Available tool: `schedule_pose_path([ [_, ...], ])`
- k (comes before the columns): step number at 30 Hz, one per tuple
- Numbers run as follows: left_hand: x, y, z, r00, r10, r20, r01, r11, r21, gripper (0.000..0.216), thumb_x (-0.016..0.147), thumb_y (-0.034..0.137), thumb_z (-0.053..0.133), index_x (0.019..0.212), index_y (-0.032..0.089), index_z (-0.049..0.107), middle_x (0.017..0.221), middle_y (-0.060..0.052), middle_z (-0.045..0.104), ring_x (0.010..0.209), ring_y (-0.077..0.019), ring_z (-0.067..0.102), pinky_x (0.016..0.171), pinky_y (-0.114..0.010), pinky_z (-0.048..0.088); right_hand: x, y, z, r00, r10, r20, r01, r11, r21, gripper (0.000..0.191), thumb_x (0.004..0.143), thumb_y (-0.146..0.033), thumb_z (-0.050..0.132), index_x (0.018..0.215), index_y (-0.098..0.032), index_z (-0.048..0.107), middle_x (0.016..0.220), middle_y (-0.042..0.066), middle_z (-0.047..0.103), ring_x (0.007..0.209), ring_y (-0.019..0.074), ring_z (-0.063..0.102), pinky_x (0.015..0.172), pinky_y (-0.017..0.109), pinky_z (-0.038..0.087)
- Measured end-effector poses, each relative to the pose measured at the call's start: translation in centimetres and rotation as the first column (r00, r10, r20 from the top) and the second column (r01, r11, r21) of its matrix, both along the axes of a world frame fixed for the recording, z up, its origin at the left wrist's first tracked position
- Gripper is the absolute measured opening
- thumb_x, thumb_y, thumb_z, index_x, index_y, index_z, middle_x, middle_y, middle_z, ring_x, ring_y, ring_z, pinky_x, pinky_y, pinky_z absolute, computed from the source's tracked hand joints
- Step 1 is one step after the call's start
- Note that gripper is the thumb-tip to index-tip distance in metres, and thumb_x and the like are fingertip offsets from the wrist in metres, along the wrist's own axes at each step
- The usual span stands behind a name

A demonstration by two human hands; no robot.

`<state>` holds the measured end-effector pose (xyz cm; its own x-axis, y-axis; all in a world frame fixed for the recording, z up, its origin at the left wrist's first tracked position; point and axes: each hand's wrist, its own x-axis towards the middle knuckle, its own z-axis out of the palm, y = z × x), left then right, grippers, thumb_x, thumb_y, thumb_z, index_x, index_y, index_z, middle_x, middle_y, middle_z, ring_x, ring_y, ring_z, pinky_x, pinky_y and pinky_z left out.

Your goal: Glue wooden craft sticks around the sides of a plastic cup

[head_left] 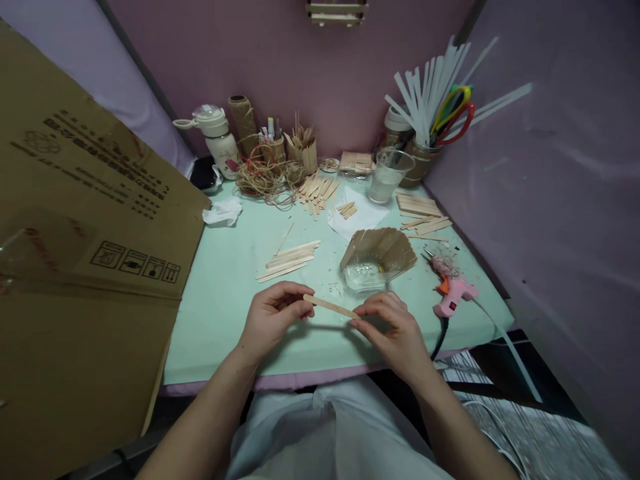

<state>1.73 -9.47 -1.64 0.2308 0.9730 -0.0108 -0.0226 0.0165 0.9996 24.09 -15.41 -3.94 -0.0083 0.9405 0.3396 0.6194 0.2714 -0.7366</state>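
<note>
A flat wooden craft stick [331,307] spans the gap between my two hands, just above the green tabletop. My left hand [275,317] pinches its left end between thumb and fingers. At the right end, my right hand [390,327] grips it the same way. Beyond the right hand stands a clear plastic container [364,275] with craft sticks lined along its back and side. Several loose craft sticks [290,260] lie in a row beyond my left hand. A pink hot glue gun [454,293] rests on its side to the right.
A large cardboard box [95,253] borders the table's left side. Along the back stand a white bottle [223,147], tangled twine [265,180], a clear cup [387,177] and a holder with glue sticks and scissors [453,113]. A crumpled tissue [223,211] lies left.
</note>
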Motion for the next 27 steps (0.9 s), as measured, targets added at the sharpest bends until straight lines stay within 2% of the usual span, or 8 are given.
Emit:
schedule_pose_path([
  [3,0.2,0.3,0.5,1.0,0.001,0.009,-0.001,0.999,0.035,0.026,0.072,0.04,0.08,0.083,0.017,0.074,0.063,-0.002,0.069,0.056,-0.0138,0.065,0.055,-0.026,0.055,-0.2,-0.3,-0.2,0.998,-0.043,0.042,0.041,0.998,0.051,0.014,0.084,-0.035,0.073,0.092,-0.024,0.07,0.088,0.003,0.068,0.088,0.021,0.063,0.08,0.037,0.045],
  [5,0.3,0.8,1.1,1.0,0.01,-0.008,-0.01,0.997,0.081,0.022,0.073,0.037,0.08,0.083,0.017,0.075,0.066,-0.002,0.069,0.058,-0.0131,0.064,0.055,-0.025,0.055,-0.4,-0.6,0.0,0.989,-0.129,0.071,0.119,0.984,0.131,0.02,0.084,-0.036,0.074,0.099,-0.024,0.067,0.093,0.004,0.065,0.09,0.021,0.062,0.081,0.037,0.045],
  [10,0.5,2.2,2.5,0.983,0.051,-0.176,0.009,0.946,0.325,0.011,0.08,0.026,0.074,0.086,0.018,0.075,0.086,-0.005,0.075,0.076,-0.0151,0.069,0.065,-0.024,0.056,0.0,0.1,1.3,0.944,-0.33,0.029,0.299,0.887,0.351,0.013,0.089,-0.025,0.067,0.101,-0.023,0.063,0.1,0.006,0.058,0.097,0.021,0.057,0.087,0.038,0.045],
  [13,1.4,2.8,3.1,0.933,0.093,-0.346,0.088,0.877,0.472,0.009,0.085,0.025,0.069,0.089,0.018,0.075,0.089,-0.005,0.077,0.08,-0.0161,0.071,0.073,-0.026,0.056,0.2,1.5,2.6,0.946,-0.32,0.053,0.278,0.885,0.373,0.008,0.092,-0.023,0.061,0.099,-0.023,0.064,0.098,0.006,0.062,0.097,0.0212,0.058,0.089,0.039,0.044],
  [16,2.6,3.1,3.4,0.888,0.147,-0.436,0.149,0.804,0.575,0.008,0.088,0.023,0.067,0.09,0.018,0.074,0.088,-0.004,0.077,0.079,-0.0154,0.071,0.074,-0.025,0.056,-0.1,2.6,3.9,0.959,-0.276,0.064,0.235,0.901,0.366,0.007,0.093,-0.025,0.059,0.093,-0.023,0.065,0.091,0.005,0.067,0.091,0.0208,0.061,0.085,0.038,0.044],
  [20,3.8,3.1,3.1,0.861,0.231,-0.453,0.17,0.71,0.684,0.007,0.09,0.022,0.066,0.091,0.017,0.071,0.083,-0.002,0.077,0.076,-0.0149,0.072,0.071,-0.025,0.056,-1.2,3.2,5.3,0.968,-0.231,0.096,0.185,0.919,0.348,0.009,0.093,-0.029,0.061,0.09,-0.023,0.067,0.086,0.003,0.069,0.087,0.0199,0.063,0.082,0.037,0.043],
  [24,4.2,2.8,2.4,0.831,0.343,-0.437,0.175,0.586,0.792,0.011,0.094,0.024,0.06,0.093,0.017,0.069,0.084,-0.004,0.077,0.078,-0.0163,0.073,0.072,-0.026,0.057,-2.3,3.7,6.2,0.965,-0.209,0.156,0.149,0.932,0.33,0.008,0.09,-0.031,0.068,0.09,-0.023,0.068,0.086,0.002,0.071,0.086,0.0192,0.062,0.079,0.036,0.039],
  [27,4.6,2.3,2.0,0.814,0.409,-0.413,0.181,0.496,0.849,0.014,0.096,0.017,0.053,0.094,0.014,0.067,0.085,-0.006,0.077,0.078,-0.0169,0.073,0.071,-0.027,0.058,-3.0,4.0,6.6,0.944,-0.232,0.235,0.155,0.94,0.305,0.008,0.087,-0.029,0.071,0.085,-0.022,0.069,0.083,0.0,0.07,0.084,0.0193,0.061,0.079,0.036,0.033],
])
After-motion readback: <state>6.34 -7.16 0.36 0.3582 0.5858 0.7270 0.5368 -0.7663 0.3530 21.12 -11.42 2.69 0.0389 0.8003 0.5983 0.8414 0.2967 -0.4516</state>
